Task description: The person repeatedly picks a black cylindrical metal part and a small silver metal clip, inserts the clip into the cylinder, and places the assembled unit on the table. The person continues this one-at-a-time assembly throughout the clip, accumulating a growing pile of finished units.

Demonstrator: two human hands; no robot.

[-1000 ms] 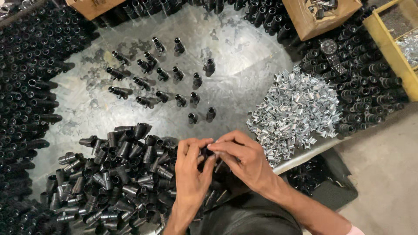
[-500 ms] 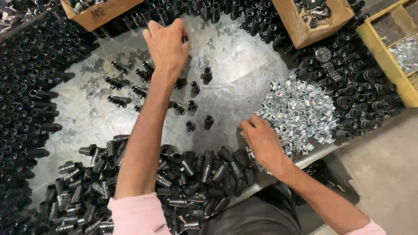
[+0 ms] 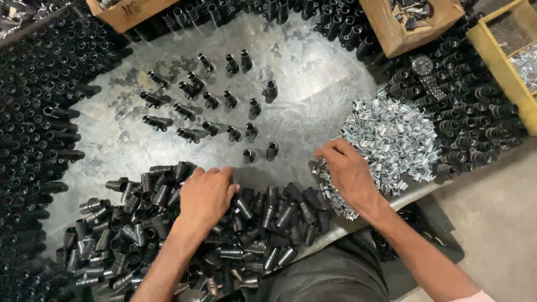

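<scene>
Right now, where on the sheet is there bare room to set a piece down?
Bare metal lies between the standing tubes and the clip heap. Crowded under the left hand, amid loose tubes.

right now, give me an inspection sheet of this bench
surface: scuffed metal sheet, bare in the middle
job's things: heap of black tubes near edge; pile of silver clips at right; standing tubes in rows
clutter: cardboard boxes, yellow tray, wristwatch, stacked tubes around
hands: left hand on the black heap; right hand at the clips' edge, grip unclear
cables: nothing seen
surroundings: concrete floor at right
</scene>
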